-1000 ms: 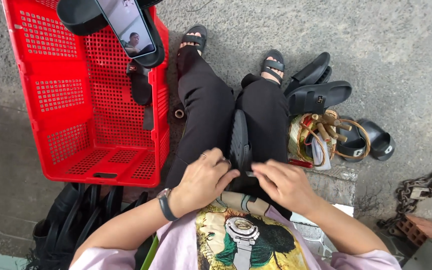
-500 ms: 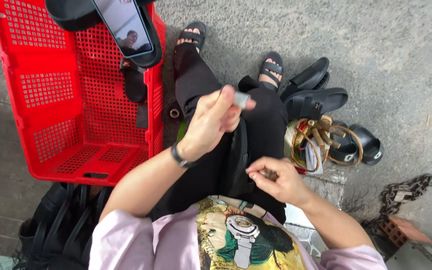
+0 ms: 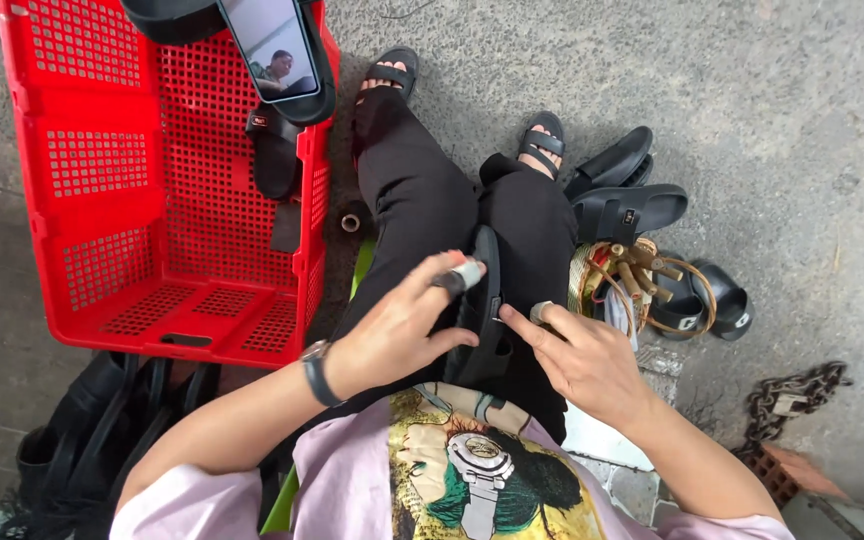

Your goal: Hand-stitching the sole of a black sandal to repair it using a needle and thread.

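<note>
A black sandal [image 3: 483,310] lies edge-up on my lap, between my thighs in black trousers. My left hand [image 3: 398,325] rests against its left side, with a taped fingertip at the top of the sole. A watch sits on that wrist. My right hand [image 3: 580,355] touches the sandal's right side with thumb and forefinger pinched at the sole edge; a metal thimble caps one finger. Whether a needle or thread is between the fingers is too small to tell.
A red plastic crate [image 3: 167,180] stands on the concrete at my left, with a phone [image 3: 272,45] propped on sandals at its rim. More black sandals [image 3: 627,195] and a coil of cord [image 3: 632,280] lie at my right. Black straps [image 3: 82,430] pile at lower left. A chain [image 3: 797,395] lies right.
My left hand was raised high over my knee half a second ago and has come back down onto the sandal. My right hand has moved up to the sandal's right edge.
</note>
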